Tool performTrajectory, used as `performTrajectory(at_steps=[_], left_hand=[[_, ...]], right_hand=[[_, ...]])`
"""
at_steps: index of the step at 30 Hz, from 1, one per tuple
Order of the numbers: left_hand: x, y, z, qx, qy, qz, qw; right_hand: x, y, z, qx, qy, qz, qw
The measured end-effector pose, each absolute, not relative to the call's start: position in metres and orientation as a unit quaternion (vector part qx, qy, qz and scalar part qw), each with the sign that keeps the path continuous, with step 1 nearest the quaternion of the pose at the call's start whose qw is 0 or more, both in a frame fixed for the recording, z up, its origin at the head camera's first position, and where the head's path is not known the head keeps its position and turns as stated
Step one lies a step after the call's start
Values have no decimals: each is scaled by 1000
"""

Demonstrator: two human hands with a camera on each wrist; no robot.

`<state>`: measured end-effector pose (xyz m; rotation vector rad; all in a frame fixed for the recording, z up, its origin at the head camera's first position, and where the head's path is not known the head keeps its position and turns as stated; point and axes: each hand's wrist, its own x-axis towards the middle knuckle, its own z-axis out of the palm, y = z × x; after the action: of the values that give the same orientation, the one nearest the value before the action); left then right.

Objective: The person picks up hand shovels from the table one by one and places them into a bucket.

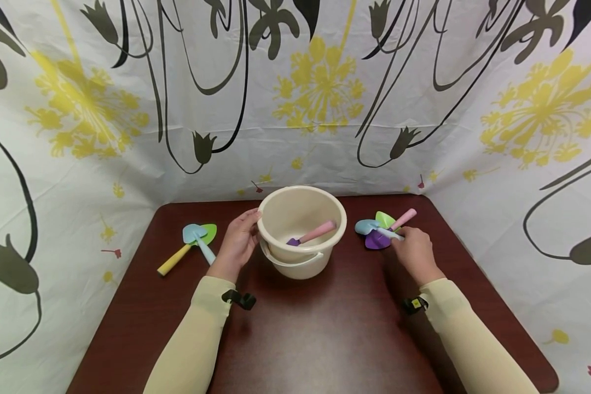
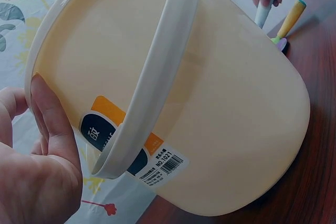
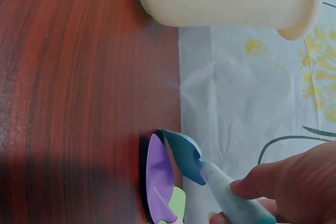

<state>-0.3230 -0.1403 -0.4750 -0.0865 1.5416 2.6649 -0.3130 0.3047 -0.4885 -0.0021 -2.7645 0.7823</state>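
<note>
A cream bucket with a white handle stands in the middle of the table. My left hand grips its rim on the left side; in the left wrist view, fingers lie against the wall under the rim. Inside the bucket lies a toy shovel with a purple blade and pink handle. To the right, my right hand pinches the pale handle of a blue toy shovel. Its blade is above or against a purple shovel and a green shovel; contact cannot be told.
Left of the bucket, another blue shovel lies across a green shovel with a yellow handle. The dark red table ends at a patterned cloth behind and on both sides. A label is on the bucket.
</note>
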Motion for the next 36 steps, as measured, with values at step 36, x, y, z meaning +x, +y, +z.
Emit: performTrajectory(at_steps=[36], left_hand=[[-324, -139, -477, -23, 489, 872, 24]], right_hand=[[-314, 314, -468, -14, -919, 368, 144]])
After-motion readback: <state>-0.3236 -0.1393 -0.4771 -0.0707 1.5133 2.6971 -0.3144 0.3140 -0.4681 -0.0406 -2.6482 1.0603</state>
